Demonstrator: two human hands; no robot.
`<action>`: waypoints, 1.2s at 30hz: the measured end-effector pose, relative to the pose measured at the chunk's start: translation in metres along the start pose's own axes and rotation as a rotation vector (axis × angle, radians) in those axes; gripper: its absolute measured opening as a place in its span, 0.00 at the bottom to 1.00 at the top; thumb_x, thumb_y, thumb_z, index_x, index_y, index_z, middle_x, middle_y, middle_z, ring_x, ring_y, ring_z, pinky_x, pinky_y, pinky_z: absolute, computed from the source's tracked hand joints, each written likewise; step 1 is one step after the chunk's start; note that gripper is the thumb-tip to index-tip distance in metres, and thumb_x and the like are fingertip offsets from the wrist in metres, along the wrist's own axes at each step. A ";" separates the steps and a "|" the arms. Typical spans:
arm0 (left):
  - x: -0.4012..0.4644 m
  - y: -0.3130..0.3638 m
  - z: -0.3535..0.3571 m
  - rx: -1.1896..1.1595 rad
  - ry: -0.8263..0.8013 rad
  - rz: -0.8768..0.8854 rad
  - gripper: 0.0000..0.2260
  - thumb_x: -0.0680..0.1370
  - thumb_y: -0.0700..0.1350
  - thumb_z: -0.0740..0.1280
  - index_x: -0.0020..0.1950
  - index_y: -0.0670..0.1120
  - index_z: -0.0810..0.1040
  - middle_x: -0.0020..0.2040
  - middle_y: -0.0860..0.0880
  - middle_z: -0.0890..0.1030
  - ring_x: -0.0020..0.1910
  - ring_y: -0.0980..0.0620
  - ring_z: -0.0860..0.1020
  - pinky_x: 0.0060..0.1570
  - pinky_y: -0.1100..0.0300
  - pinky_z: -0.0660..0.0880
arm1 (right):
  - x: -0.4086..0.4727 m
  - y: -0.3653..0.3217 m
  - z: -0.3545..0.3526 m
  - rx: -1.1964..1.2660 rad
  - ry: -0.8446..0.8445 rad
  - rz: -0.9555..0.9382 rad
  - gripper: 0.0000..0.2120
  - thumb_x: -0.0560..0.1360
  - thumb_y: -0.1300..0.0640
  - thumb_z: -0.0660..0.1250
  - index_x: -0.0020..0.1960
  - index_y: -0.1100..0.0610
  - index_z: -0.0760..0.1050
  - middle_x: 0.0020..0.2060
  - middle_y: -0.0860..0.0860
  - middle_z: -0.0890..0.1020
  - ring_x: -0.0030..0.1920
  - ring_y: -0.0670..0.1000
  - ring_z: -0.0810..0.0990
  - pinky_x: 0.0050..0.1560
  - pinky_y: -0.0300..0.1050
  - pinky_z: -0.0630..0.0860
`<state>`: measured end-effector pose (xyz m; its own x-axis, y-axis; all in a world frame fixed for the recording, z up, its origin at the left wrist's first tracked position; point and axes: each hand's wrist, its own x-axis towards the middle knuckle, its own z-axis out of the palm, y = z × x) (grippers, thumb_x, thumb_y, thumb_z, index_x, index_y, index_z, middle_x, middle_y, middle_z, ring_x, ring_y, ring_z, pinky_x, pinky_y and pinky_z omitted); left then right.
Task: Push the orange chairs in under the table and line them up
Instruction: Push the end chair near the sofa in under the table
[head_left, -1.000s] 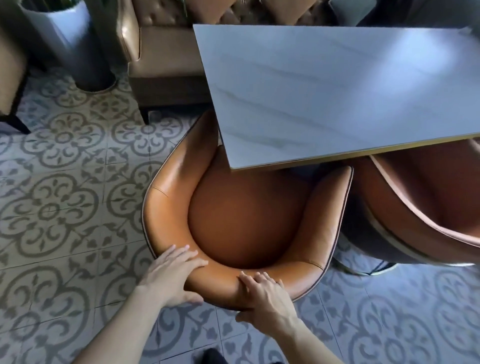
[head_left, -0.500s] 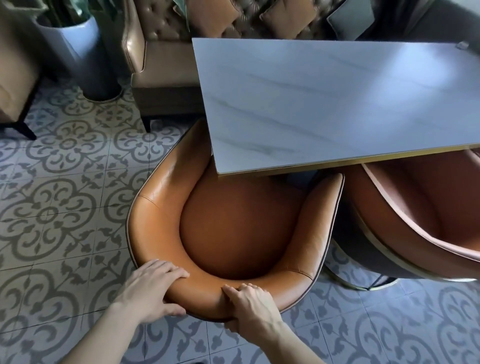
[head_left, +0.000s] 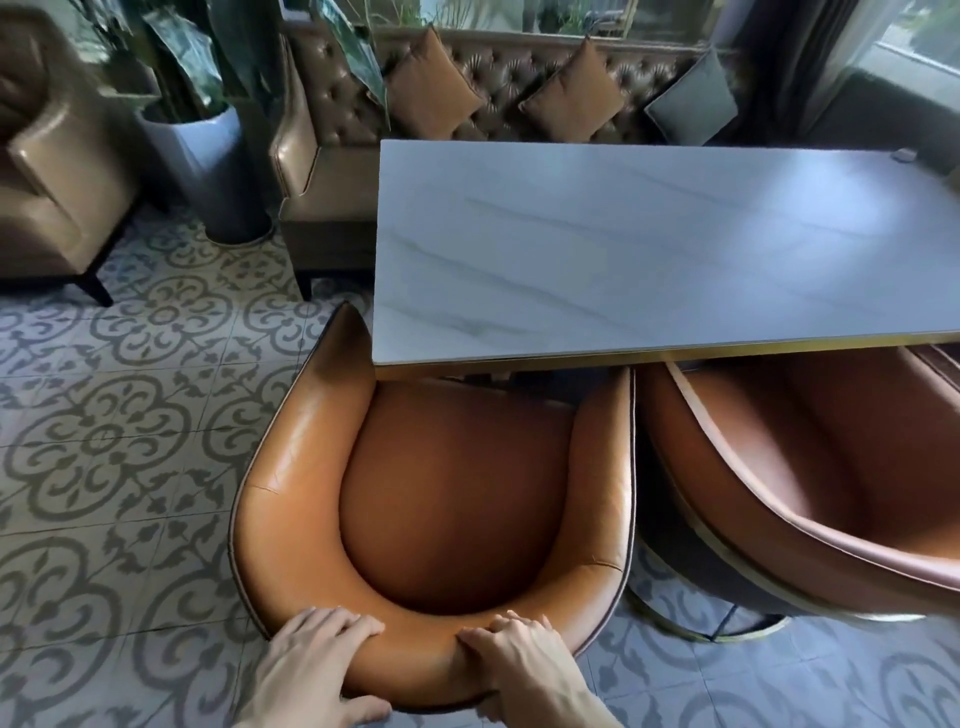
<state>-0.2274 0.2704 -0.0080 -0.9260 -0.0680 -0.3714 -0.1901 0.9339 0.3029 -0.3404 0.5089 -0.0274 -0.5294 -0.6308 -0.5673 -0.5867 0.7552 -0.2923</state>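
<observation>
Orange chair (head_left: 457, 499), smooth curved leather shell, facing the marble worktop (head_left: 649, 249), left hand (head_left: 317, 660) and right hand (head_left: 519, 660) gripping its padded back rim

Chairs (head_left: 441, 499) orange. Tabletop (head_left: 649, 249) white, faint grey veining, gold edge. Floor (head_left: 104, 441) pale grey tile, darker floral medallions. Sofa (head_left: 332, 171) brown.

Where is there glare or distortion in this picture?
Head view: window light makes a soft bright glare on the right of the table; a small sheen lies on the left arm of the chair; the wide-angle lens bends the sofa and floor lines near the edges.
</observation>
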 end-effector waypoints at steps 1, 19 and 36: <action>0.000 0.014 0.004 -0.007 0.016 0.005 0.38 0.60 0.78 0.60 0.69 0.67 0.63 0.61 0.66 0.67 0.67 0.65 0.62 0.69 0.64 0.52 | -0.007 0.012 0.000 -0.002 -0.001 -0.006 0.27 0.79 0.54 0.67 0.75 0.41 0.64 0.69 0.56 0.73 0.74 0.56 0.68 0.73 0.61 0.60; -0.004 0.181 0.047 0.068 0.090 -0.105 0.32 0.65 0.75 0.58 0.66 0.67 0.63 0.60 0.63 0.70 0.62 0.64 0.68 0.59 0.65 0.63 | -0.078 0.146 -0.007 -0.008 -0.017 -0.132 0.19 0.87 0.53 0.54 0.76 0.43 0.68 0.77 0.48 0.68 0.79 0.50 0.59 0.76 0.62 0.50; -0.033 0.199 0.054 -0.112 -0.069 -0.203 0.31 0.74 0.62 0.62 0.75 0.70 0.51 0.78 0.64 0.54 0.77 0.60 0.50 0.76 0.55 0.48 | -0.127 0.181 -0.003 -0.129 0.056 -0.075 0.45 0.73 0.38 0.73 0.82 0.45 0.54 0.81 0.54 0.58 0.82 0.56 0.51 0.78 0.63 0.50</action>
<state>-0.2170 0.4778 0.0167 -0.8416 -0.2226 -0.4921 -0.4082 0.8587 0.3097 -0.3812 0.7248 -0.0056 -0.5127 -0.6962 -0.5024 -0.6977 0.6789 -0.2288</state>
